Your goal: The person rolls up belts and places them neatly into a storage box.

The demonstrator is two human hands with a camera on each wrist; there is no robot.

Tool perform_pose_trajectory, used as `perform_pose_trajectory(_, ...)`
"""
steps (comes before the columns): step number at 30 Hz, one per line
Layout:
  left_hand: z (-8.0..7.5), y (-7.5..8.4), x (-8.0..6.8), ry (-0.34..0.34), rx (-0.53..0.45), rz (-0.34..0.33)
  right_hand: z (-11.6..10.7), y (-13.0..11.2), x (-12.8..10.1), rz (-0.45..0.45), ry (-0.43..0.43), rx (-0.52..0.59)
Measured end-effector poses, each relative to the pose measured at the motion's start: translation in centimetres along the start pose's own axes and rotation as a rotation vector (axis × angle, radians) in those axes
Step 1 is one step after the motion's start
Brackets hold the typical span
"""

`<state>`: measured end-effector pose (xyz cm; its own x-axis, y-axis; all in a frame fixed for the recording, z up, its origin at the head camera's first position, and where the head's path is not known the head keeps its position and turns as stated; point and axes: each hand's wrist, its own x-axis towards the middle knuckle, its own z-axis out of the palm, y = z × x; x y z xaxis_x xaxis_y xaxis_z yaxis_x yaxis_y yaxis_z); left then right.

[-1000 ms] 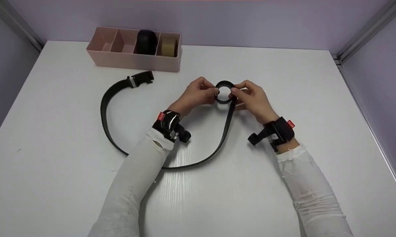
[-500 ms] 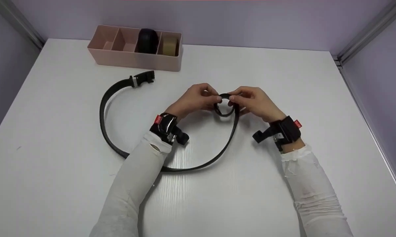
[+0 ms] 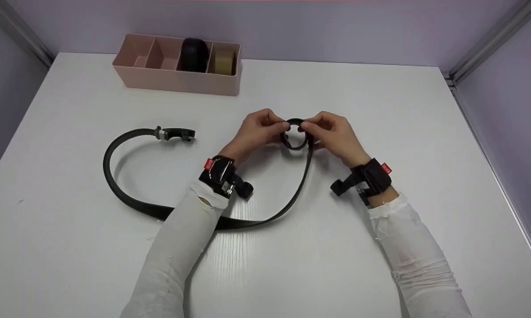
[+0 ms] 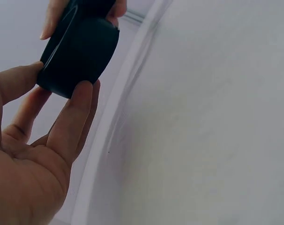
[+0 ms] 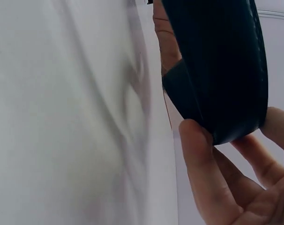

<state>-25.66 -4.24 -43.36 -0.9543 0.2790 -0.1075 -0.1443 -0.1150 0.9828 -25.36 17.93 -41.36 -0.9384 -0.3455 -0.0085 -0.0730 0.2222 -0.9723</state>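
Observation:
A black belt [image 3: 137, 206] lies in a wide curve over the white table, its buckle [image 3: 177, 134] at the left. The other end is rolled into a small ring, which both hands hold up in the middle. My left hand [image 3: 258, 132] pinches the ring's left side between thumb and fingers. On the ring's right side my right hand [image 3: 333, 134] pinches it the same way. Up close, the left wrist view shows the rolled belt [image 4: 81, 54] between fingertips, and the right wrist view shows the strap [image 5: 221, 61] running up from the coil. The left forearm hides part of the strap.
At the back left stands a pink divided box [image 3: 181, 84]. It holds a round black object [image 3: 195, 55] and a tan tape roll [image 3: 224, 61]. A wrist camera is strapped to each forearm. Purple walls border the white table [image 3: 336, 265].
The buckle end has swung down and to the left, and the strap's curve has widened leftward. The hands and ring dipped toward me, then shifted slightly up and left.

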Motion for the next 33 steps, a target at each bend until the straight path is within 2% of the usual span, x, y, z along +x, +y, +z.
perform_pose_trajectory(7, 0.4, 1.1, -0.3, 0.101, -0.029, 0.070, 0.5, -0.5, -0.2, -0.034, 0.022, 0.074)
perform_pose_trajectory(11, 0.7, 1.3, -0.3, 0.156, -0.028, 0.069, 0.6, -0.5, -0.2, -0.043, -0.001, 0.102)
perform_pose_trajectory(14, 0.8, 1.4, -0.4, 0.163, -0.051, 0.048, 0.5, -0.3, -0.1, -0.045, 0.001, 0.148)
perform_pose_trajectory(17, 0.7, 1.7, -0.5, 0.129, -0.053, 0.015, 0.3, -0.4, -0.1, -0.042, 0.014, 0.174)
perform_pose_trajectory(21, 0.3, 2.3, -0.9, 0.049, 0.003, -0.019, -0.2, -0.9, 0.0, -0.024, -0.007, 0.134)
perform_pose_trajectory(28, 0.2, 3.0, -1.1, -0.121, 0.151, -0.035, -1.3, -1.9, -0.4, 0.013, -0.118, 0.006)
perform_pose_trajectory(33, 0.1, 2.8, -1.0, -0.187, 0.223, -0.038, -1.2, -3.2, -1.0, 0.024, -0.193, -0.043)
